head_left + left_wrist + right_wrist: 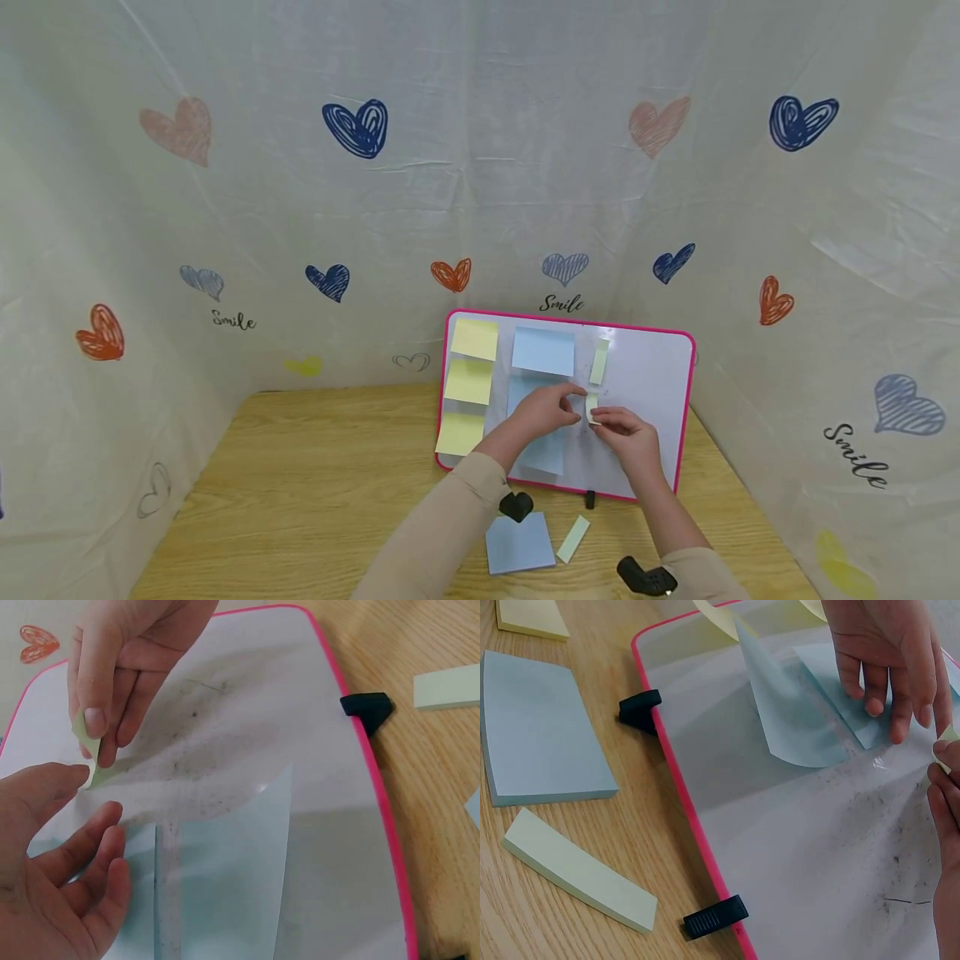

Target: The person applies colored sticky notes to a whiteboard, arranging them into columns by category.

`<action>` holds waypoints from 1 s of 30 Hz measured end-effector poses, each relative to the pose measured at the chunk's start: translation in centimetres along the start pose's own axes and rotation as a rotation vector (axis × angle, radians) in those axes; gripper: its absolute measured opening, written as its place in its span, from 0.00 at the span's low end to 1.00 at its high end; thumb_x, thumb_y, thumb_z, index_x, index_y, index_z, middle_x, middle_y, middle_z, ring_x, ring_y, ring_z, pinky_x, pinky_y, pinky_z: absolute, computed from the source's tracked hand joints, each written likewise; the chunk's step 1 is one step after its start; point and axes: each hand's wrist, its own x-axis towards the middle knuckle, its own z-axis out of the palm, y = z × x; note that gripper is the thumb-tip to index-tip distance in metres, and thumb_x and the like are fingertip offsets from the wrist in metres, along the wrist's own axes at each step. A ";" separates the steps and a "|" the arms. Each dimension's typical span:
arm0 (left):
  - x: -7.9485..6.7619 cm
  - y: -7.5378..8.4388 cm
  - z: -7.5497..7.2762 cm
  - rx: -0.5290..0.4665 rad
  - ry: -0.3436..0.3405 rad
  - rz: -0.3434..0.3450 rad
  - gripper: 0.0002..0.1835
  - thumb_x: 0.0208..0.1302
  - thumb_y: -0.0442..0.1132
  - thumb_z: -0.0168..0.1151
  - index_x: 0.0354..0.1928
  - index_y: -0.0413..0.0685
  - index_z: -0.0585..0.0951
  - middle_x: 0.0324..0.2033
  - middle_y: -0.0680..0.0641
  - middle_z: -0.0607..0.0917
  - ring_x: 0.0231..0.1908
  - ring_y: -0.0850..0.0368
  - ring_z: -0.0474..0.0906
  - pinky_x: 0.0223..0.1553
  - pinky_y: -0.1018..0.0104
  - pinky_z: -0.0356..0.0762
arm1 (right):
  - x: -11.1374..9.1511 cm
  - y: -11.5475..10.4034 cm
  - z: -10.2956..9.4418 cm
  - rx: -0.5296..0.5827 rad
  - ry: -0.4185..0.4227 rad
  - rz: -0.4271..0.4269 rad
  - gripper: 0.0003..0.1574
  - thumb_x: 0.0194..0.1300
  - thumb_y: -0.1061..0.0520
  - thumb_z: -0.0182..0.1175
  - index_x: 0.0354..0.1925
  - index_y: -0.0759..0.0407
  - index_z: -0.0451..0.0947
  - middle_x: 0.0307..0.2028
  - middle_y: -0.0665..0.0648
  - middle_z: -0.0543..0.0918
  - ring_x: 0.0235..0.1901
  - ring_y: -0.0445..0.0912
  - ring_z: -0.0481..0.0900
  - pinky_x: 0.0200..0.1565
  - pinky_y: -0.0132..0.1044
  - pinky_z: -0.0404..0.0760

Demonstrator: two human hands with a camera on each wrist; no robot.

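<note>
Between thumb and fingers, my right hand [630, 442] pinches a narrow pale green sticky note [592, 407] against a pink-framed whiteboard [645, 392]. In the left wrist view the note [87, 739] stands bent, its far end at the board. My left hand [542, 412] reaches in from the left; one fingertip lies at that end of the note, and its other fingers are loosely bent with nothing in them. Another green sticky note [599, 362] is stuck directly above. Left of it runs a column of blue sticky notes [543, 351], partly hidden by the left hand.
Three yellow sticky notes [469, 382] line the board's left side. In front of the board, a blue sticky pad [521, 543] and a slim green pad [573, 539] lie on the wooden table [315, 483]. Black feet [715, 916] clasp the board's lower edge. A heart-printed curtain [480, 192] surrounds the table.
</note>
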 end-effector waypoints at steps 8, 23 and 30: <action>-0.1 0.0 -0.1 0.004 -0.009 -0.002 0.24 0.63 0.41 0.67 0.62 0.60 0.77 0.28 0.56 0.77 0.29 0.61 0.72 0.29 0.70 0.72 | 0.0 0.2 0.0 0.007 -0.025 0.007 0.11 0.56 0.71 0.68 0.40 0.73 0.84 0.45 0.64 0.83 0.41 0.39 0.82 0.43 0.32 0.81; -0.1 0.1 -0.3 -0.010 -0.009 -0.007 0.23 0.64 0.42 0.66 0.62 0.60 0.77 0.28 0.55 0.77 0.29 0.61 0.71 0.29 0.69 0.71 | -0.7 0.4 -0.4 -0.019 -0.081 -0.035 0.16 0.51 0.72 0.71 0.41 0.73 0.82 0.45 0.64 0.82 0.42 0.37 0.81 0.46 0.30 0.79; 0.1 0.2 0.0 -0.092 -0.016 -0.026 0.23 0.64 0.40 0.66 0.62 0.59 0.77 0.28 0.55 0.78 0.28 0.60 0.73 0.29 0.68 0.72 | -1.5 0.2 -1.6 -0.127 -0.126 0.008 0.17 0.54 0.60 0.73 0.42 0.66 0.84 0.47 0.62 0.82 0.44 0.40 0.79 0.45 0.28 0.79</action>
